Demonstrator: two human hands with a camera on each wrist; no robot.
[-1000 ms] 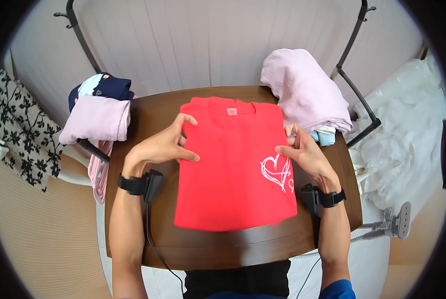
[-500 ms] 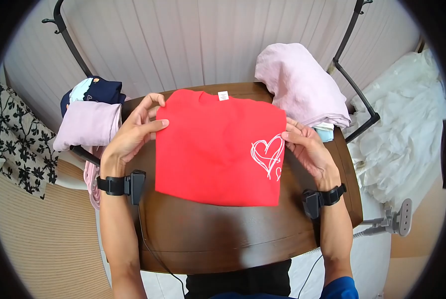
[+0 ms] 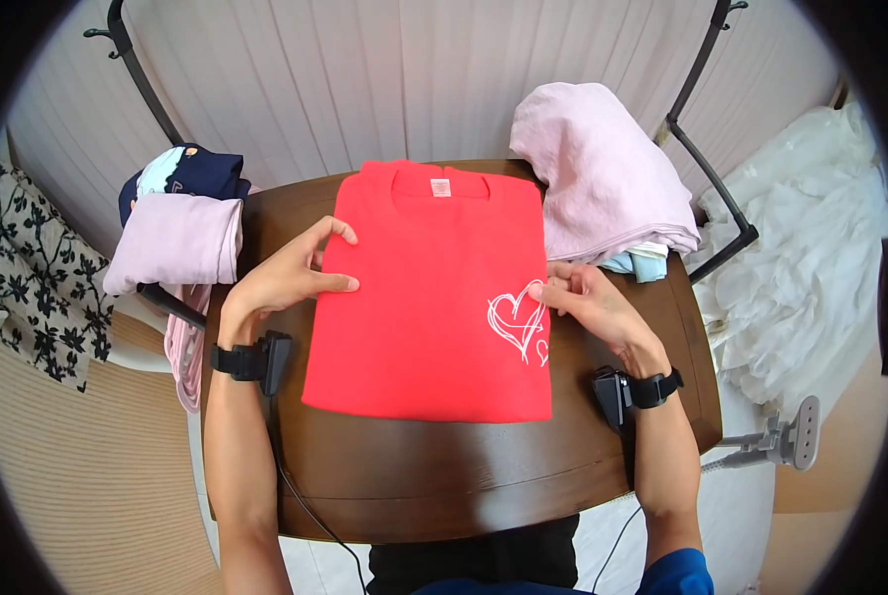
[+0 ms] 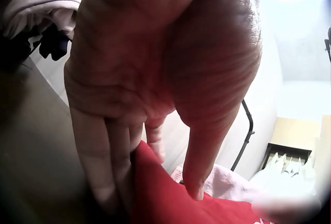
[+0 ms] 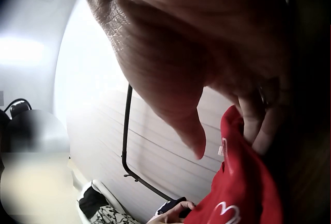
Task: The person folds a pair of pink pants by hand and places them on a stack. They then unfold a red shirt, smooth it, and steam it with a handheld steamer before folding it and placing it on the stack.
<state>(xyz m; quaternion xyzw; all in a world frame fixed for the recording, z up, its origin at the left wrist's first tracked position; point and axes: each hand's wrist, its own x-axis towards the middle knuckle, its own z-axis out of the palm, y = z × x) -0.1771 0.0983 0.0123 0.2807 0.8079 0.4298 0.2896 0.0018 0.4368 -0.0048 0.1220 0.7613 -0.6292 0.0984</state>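
Note:
A folded red shirt lies over the middle of the table, its white neck label at the far side and white heart outlines on its right front. My left hand is at the left edge, thumb and index finger spread with their tips on the cloth. In the left wrist view the thumb is well apart from the fingers, which run down beside the edge. At the right edge is my right hand, its thumb over the heart print. The right wrist view shows a gap between this thumb and the cloth, with fingers against the edge.
A pink folded cloth and a navy garment are stacked at the table's left. A larger pink cloth lies on light blue fabric at the back right. Black rack poles stand behind the wooden table.
The shirt was raised and tilted half a second ago; now it is lower and flatter, its neckline spread. My left hand came right and down, and my right hand moved slightly left.

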